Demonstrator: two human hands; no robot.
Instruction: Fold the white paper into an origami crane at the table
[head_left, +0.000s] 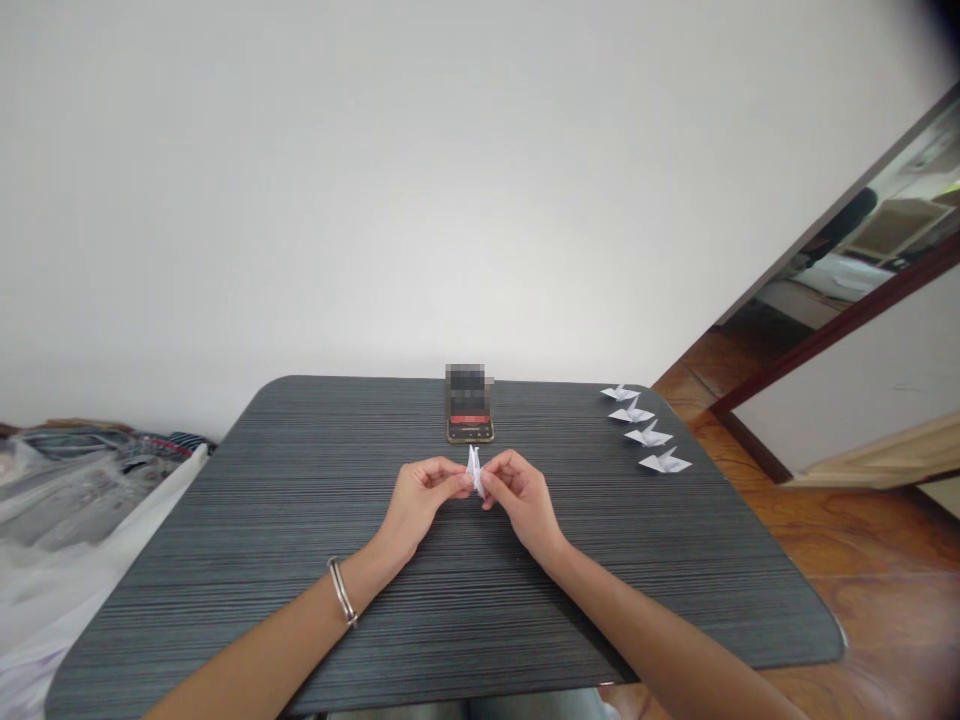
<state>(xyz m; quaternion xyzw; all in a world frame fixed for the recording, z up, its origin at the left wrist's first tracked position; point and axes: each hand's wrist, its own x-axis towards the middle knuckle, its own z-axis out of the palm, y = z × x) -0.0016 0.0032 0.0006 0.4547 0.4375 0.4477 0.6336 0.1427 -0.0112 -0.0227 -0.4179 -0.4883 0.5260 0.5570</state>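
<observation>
Both hands, left hand [417, 497] and right hand [520, 492], are pinching a small folded paper piece [474, 468] between their fingertips, just in front of the phone [469, 405]. It is looking white, narrow, creased and upright.

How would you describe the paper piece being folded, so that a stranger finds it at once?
Start at the dark striped table. In front of the phone, the left hand and right hand pinch a small white folded paper. Unlike the four paper cranes lying at the right edge, it is held upright.

White wall [375, 180], wooden floor [862, 560]
</observation>
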